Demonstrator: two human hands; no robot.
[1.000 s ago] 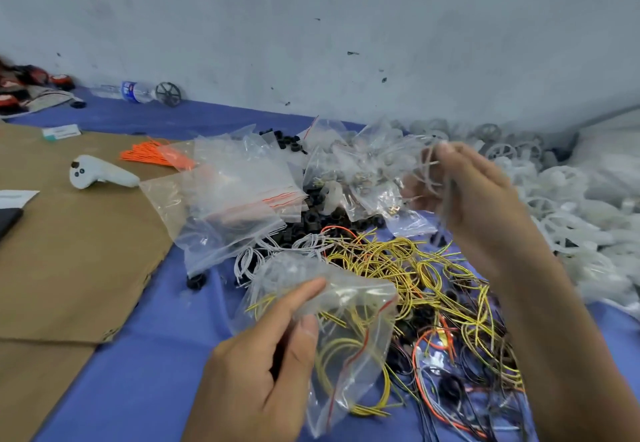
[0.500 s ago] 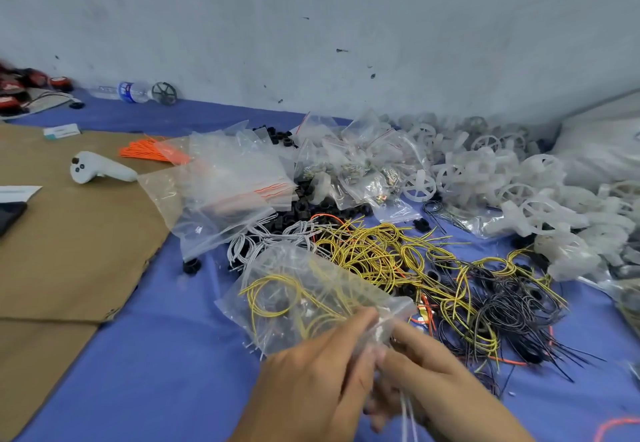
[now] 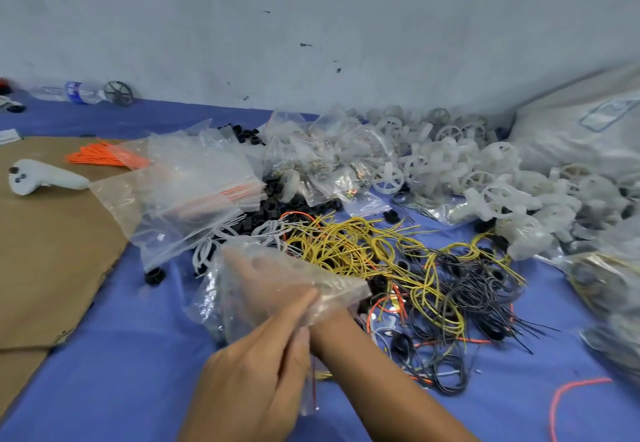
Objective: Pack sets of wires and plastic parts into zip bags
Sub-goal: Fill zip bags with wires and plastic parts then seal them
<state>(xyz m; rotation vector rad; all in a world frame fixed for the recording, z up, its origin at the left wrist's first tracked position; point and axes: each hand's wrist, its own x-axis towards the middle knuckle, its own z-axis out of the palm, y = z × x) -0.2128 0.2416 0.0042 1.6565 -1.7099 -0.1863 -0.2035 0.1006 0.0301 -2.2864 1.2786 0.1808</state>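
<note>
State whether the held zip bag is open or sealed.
Open: the right hand is inside the zip bag, visible through the plastic; the left hand pinches its mouth.

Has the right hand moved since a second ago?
Yes. The right hand was up by the white wheel pile; it has come back across the yellow wires toward the person and now sits inside the zip bag the left hand holds.
</note>
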